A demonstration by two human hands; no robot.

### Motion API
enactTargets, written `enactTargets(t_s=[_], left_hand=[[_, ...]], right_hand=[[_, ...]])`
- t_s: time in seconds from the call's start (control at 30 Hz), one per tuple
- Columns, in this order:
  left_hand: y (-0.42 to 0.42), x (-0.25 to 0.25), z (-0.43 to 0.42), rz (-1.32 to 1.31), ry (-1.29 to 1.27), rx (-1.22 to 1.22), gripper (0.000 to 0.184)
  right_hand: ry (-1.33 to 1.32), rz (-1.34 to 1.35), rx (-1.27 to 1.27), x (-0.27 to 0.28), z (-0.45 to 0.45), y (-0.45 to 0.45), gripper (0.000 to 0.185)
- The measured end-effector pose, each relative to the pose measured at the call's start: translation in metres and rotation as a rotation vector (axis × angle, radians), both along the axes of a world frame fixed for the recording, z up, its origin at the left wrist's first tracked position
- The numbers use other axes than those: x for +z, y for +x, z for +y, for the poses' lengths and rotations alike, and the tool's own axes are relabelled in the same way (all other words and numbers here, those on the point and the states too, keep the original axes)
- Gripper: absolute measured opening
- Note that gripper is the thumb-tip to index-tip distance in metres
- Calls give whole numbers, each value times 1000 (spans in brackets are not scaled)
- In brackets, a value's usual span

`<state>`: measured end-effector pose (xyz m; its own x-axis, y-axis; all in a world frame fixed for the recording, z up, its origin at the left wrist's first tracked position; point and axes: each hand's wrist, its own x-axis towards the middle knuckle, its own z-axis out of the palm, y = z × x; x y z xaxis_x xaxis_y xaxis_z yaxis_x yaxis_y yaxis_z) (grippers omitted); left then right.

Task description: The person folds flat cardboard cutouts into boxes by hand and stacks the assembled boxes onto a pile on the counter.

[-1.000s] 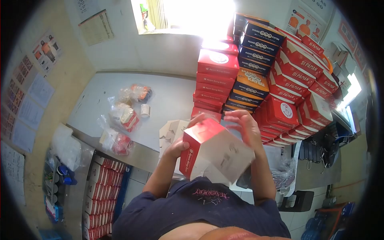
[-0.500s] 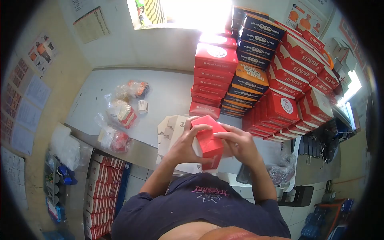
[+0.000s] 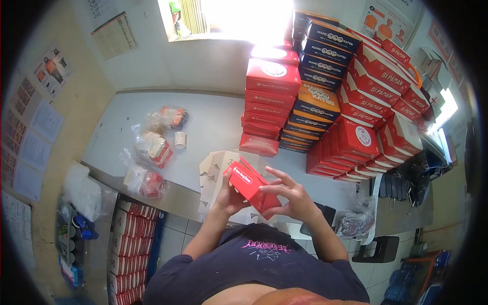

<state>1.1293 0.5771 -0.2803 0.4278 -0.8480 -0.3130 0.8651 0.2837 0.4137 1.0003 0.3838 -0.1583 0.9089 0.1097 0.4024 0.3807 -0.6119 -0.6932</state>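
A red cardboard box (image 3: pixel 247 184) with white lettering on its side is held tilted between both hands, in front of my chest. My left hand (image 3: pixel 230 197) grips its left end from below, fingers partly hidden behind it. My right hand (image 3: pixel 288 194) has thumb and fingers on the right end, with the index finger raised off the card. Beneath and behind the box, pale unfolded cardboard sheets (image 3: pixel 210 175) lie at the edge of the grey table (image 3: pixel 203 109).
Tall stacks of red boxes (image 3: pixel 273 81), navy-and-orange boxes (image 3: pixel 317 96) and more red boxes (image 3: pixel 378 86) stand behind and right. Plastic-wrapped bundles (image 3: pixel 152 184) and a white cup (image 3: pixel 180 140) sit left. Flat red cartons (image 3: pixel 133 249) fill a lower shelf. A person (image 3: pixel 175 14) shows at the window.
The box, first large with its pale side showing, is now folded narrower and turned so its lettered red side faces up. Both hands have shifted their hold around it.
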Motion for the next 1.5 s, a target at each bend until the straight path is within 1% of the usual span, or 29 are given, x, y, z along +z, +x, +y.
enactTargets(t_s=[0.13, 0.2, 0.23, 0.3, 0.33, 0.37, 0.43, 0.47, 0.5, 0.57, 0.6, 0.63, 0.7, 0.73, 0.87, 0.9, 0.97, 1.0, 1.03, 1.07, 1.1, 1.13, 1.17, 1.23, 1.3, 1.33, 1.37, 1.43, 1.5], left_hand=[[-2, -29, -1, 106, -34, -35, 107], [-3, -30, 4, 90, -2, -21, 108], [-2, -29, 5, 69, 34, -6, 108], [-4, -23, 6, 68, 70, 10, 106], [-5, -21, 6, 67, 105, 23, 105], [-4, -22, 3, 66, 102, 24, 105], [-3, -25, -2, 49, -96, -1, 99], [-4, -17, -6, 50, -96, -3, 99], [-5, -11, -6, 45, -111, -24, 98], [-11, -3, -2, 63, -147, -94, 97], [-16, -2, 0, 72, -160, -120, 97], [-21, -1, 3, 86, -179, -146, 96], [-24, -2, 6, 104, -203, -166, 95], [-24, -4, 7, 104, -209, -176, 94], [-17, -10, 13, -4, -116, -260, 92], [-16, -10, 17, -88, -70, -209, 91], [-19, -3, 29, -298, -56, 212, 96], [-25, 8, 33, -531, -68, 280, 90], [-28, 12, 35, -511, -50, 275, 90], [-31, 15, 36, -765, 33, 217, 83], [-34, 19, 37, -1015, 119, 147, 77], [-39, 24, 35, -965, 193, 110, 61], [-41, 16, 33, -937, 217, 97, 61], [-41, -4, 29, -964, 168, 279, 51], [-47, 7, 26, -981, 205, 303, 43], [-52, 9, 26, -1012, 228, 338, 38], [-51, 5, 28, -993, 239, 322, 38], [-43, -1, 35, -1092, 146, 309, 26], [-45, 5, 38, -1055, 145, 309, 19]], right_hand=[[-129, -11, 68, -14, 2, -3, 61], [63, 123, -101, -25, -2, -3, 52], [62, 122, -99, -27, -2, -1, 52], [391, 79, -355, -32, 0, 3, 48], [258, 22, -268, -38, 2, 1, 52], [256, 21, -266, -37, 4, 2, 52], [-141, -145, 95, -31, 9, 2, 64], [0, 51, 126, -31, 11, -3, 84], [3, 54, 124, -39, 12, 0, 84], [394, 24, -211, -66, 18, 8, 79], [379, 152, -334, -73, 21, 10, 74], [388, 165, -340, -87, 20, 8, 74], [941, 417, 30, -105, 12, 5, 67], [911, 413, 50, -110, 10, -2, 58], [997, 332, -62, -115, 1, -24, 51], [1010, 309, -164, -108, -3, -33, 51], [1031, 304, -274, -99, -5, -46, 51], [947, 330, -352, -96, -5, -51, 51], [862, 362, -427, -94, -3, -56, 52], [730, 313, -444, -95, 3, -55, 51], [744, 346, -451, -93, 9, -55, 51], [716, 325, -454, -91, 15, -55, 53], [690, 305, -456, -92, 20, -55, 56], [779, 348, -438, -104, 19, -58, 49], [932, 148, -445, -111, 20, -60, 32], [942, 172, -464, -110, 20, -62, 32], [922, 136, -411, -103, 17, -62, 27], [904, 105, -361, -99, 8, -65, 23], [869, 152, -130, -99, -11, -70, 18]])
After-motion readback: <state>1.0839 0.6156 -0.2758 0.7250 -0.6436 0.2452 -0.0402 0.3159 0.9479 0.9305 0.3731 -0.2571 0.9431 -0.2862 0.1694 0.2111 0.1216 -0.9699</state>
